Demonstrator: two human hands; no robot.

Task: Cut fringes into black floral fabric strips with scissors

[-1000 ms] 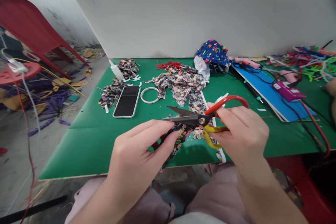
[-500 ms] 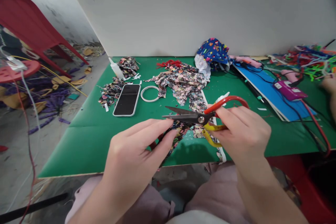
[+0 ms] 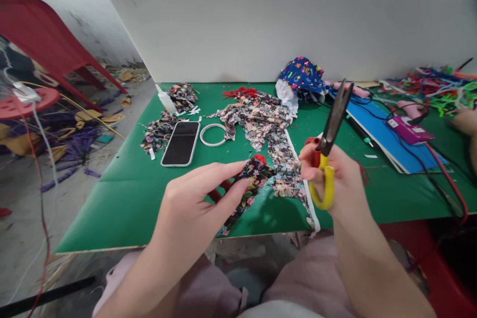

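The floral fabric piece (image 3: 250, 190) is pinched between thumb and fingers of the left hand (image 3: 201, 196), above the near edge of the green table (image 3: 122, 208). The hold is set near the piece's upper end, apparently so that this end, with a red part (image 3: 260, 159) at its top, is left exposed and steadied. The scissors (image 3: 333, 124) are gripped in the right hand (image 3: 346, 176), blades upward and nearly together; by this hold the points are apparently kept away from the fabric. Whether cloth or thread is also pinched by the right fingertips cannot be told. Compared with the earlier frame, the scissors are turned from level, with parted blades at the left fingertips, to upright; the left hand is scarcely shifted.
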